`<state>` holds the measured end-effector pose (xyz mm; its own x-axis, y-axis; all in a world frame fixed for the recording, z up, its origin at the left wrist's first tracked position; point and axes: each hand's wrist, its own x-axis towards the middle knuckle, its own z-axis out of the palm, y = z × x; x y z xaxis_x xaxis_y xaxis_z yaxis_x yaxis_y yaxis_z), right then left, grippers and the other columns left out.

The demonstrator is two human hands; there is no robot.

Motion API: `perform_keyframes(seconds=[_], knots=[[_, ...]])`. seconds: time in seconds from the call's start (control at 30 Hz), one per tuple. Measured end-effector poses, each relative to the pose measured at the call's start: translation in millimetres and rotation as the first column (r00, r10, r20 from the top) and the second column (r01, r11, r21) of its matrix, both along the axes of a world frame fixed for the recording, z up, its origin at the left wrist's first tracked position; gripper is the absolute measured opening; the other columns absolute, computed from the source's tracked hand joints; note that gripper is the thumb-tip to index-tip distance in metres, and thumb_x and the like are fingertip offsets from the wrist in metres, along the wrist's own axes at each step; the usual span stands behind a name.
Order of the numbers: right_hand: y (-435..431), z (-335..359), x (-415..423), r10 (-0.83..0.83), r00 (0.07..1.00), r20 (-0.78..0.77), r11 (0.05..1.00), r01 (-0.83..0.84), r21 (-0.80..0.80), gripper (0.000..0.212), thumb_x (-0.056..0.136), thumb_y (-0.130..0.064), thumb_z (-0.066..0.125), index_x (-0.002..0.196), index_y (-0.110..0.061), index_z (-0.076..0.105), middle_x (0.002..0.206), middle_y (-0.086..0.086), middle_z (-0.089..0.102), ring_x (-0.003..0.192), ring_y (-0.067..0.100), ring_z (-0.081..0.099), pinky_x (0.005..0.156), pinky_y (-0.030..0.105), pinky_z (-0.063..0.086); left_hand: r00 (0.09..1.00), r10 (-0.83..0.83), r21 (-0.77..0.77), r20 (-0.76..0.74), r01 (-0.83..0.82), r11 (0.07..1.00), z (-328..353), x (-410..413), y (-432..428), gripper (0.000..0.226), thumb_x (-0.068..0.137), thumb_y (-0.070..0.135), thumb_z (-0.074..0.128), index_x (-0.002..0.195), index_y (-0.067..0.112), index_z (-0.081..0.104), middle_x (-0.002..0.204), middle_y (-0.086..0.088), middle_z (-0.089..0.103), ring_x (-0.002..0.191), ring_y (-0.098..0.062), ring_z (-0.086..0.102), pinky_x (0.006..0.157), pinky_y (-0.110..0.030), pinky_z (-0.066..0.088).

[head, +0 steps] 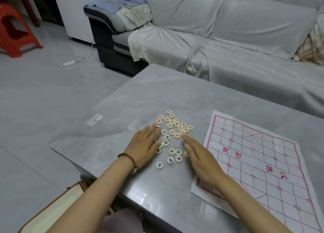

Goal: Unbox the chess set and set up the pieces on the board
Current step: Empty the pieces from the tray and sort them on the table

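A loose cluster of round chess pieces (172, 132) is spread on the grey table (157, 92), at nine o'clock of the paper board (259, 162) and apart from it. Red-lettered discs are gathered toward twelve o'clock, black-lettered ones toward six. The left hand (143, 145) is laid flat over the cluster's nine o'clock edge, its grip wide. The right hand (201, 161) is stretched in from four o'clock, grip wide, with nothing held.

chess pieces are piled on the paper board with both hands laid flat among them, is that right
Not quite. The head view shows the chess pieces piled on the bare table, to the left of the paper board, which has none on it. The rest holds: the left hand and right hand lie flat among them.
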<state>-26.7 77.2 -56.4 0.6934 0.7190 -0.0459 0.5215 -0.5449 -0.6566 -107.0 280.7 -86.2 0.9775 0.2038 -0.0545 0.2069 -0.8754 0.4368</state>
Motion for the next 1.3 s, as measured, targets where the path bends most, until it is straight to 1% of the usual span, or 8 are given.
perform_keyframes(seconds=[0.23, 0.5, 0.6, 0.77, 0.9, 1.1, 1.2, 1.3], knots=[[-16.0, -10.0, -22.4, 0.136, 0.981, 0.137, 0.978, -0.111, -0.175, 0.052, 0.100, -0.044, 0.024, 0.150, -0.032, 0.014, 0.155, -0.019, 0.011, 0.138, -0.008, 0.006, 0.110, 0.011, 0.002, 0.996, -0.076, 0.134, -0.043, 0.081, 0.988, -6.2, 14.6, -11.7, 0.054, 0.097, 0.050, 0.012, 0.148, 0.033, 0.004, 0.156, 0.012, -0.005, 0.143, -0.007, -0.010, 0.117, -0.032, -0.002], [-17.5, -15.8, -26.8, 0.196, 0.962, 0.189, 0.958, -0.147, -0.246, 0.060, 0.096, -0.052, 0.015, 0.150, -0.027, 0.010, 0.157, -0.012, 0.007, 0.143, -0.001, 0.003, 0.112, 0.014, -0.003, 0.993, -0.117, 0.152, -0.003, 0.116, 0.982, -11.7, -17.0, -36.0, 0.088, 0.071, 0.071, -0.020, 0.147, 0.031, 0.000, 0.154, 0.015, -0.008, 0.142, -0.006, -0.011, 0.116, -0.027, -0.004], [-12.3, -16.4, -29.6, 0.242, 0.953, 0.183, 0.954, -0.199, -0.225, 0.057, 0.097, -0.048, 0.016, 0.150, -0.028, 0.011, 0.157, -0.013, 0.008, 0.143, -0.001, 0.003, 0.113, 0.015, -0.006, 0.991, -0.121, 0.126, 0.058, 0.113, 0.986, -8.9, -27.4, -39.7, 0.082, 0.076, 0.070, -0.010, 0.147, 0.032, 0.001, 0.149, 0.021, -0.009, 0.142, -0.004, -0.007, 0.118, -0.028, -0.001], [-46.5, -22.3, 2.1, 0.011, 0.963, 0.268, 0.990, 0.027, -0.141, 0.060, 0.094, -0.056, 0.009, 0.150, -0.032, 0.010, 0.154, -0.020, 0.000, 0.142, -0.002, -0.005, 0.118, 0.026, -0.004, 0.995, -0.021, 0.092, 0.099, 0.012, 0.996, -4.3, -30.7, -33.7, 0.102, 0.065, 0.089, 0.014, 0.148, 0.031, 0.000, 0.153, 0.015, -0.012, 0.141, -0.009, -0.013, 0.114, -0.030, -0.003], [-77.9, -37.4, 4.9, -0.015, 0.967, 0.253, 0.958, 0.086, -0.274, 0.075, 0.080, -0.067, -0.011, 0.147, -0.034, -0.006, 0.153, -0.018, -0.013, 0.143, 0.003, -0.014, 0.114, 0.025, -0.012, 0.999, 0.014, 0.145, -0.031, -0.009, 0.989, -11.2, -17.6, -38.2, 0.119, 0.052, 0.095, 0.003, 0.148, 0.026, -0.007, 0.155, 0.006, -0.017, 0.143, -0.017, -0.015, 0.116, -0.037, -0.006], [-76.7, -41.0, -25.5, 0.011, 0.964, 0.267, 0.948, 0.075, -0.309, 0.067, 0.071, -0.071, -0.020, 0.131, -0.043, -0.030, 0.146, -0.022, -0.030, 0.137, 0.002, -0.028, 0.111, 0.026, -0.019, 0.999, -0.011, 0.165, -0.030, 0.015, 0.986, -8.7, -3.2, -42.5, 0.119, 0.051, 0.093, -0.009, 0.149, 0.027, 0.008, 0.157, 0.008, -0.001, 0.144, -0.014, -0.005, 0.118, -0.039, -0.002], [-75.4, -37.4, -29.7, 0.035, 0.970, 0.241, 0.956, 0.038, -0.292, 0.065, 0.081, -0.068, -0.010, 0.139, -0.041, -0.020, 0.151, -0.020, -0.021, 0.140, 0.002, -0.022, 0.114, 0.028, -0.017, 1.000, -0.007, 0.119, 0.003, 0.007, 0.993, -0.7, -2.0, -38.1, 0.114, 0.057, 0.091, -0.003, 0.148, 0.024, 0.016, 0.156, 0.006, 0.010, 0.144, -0.013, 0.006, 0.118, -0.035, 0.006], [-71.9, -23.1, -28.3, -0.033, 0.983, 0.181, 0.995, 0.049, -0.086, 0.056, 0.093, -0.058, 0.021, 0.145, -0.038, 0.021, 0.154, -0.020, 0.011, 0.144, 0.002, 0.004, 0.118, 0.030, -0.006, 0.991, 0.072, -0.090, 0.115, -0.062, 0.994, 19.3, -11.1, -30.6, 0.096, 0.071, 0.083, 0.017, 0.146, 0.023, 0.025, 0.153, 0.004, 0.024, 0.139, -0.013, 0.023, 0.113, -0.034, 0.020]])
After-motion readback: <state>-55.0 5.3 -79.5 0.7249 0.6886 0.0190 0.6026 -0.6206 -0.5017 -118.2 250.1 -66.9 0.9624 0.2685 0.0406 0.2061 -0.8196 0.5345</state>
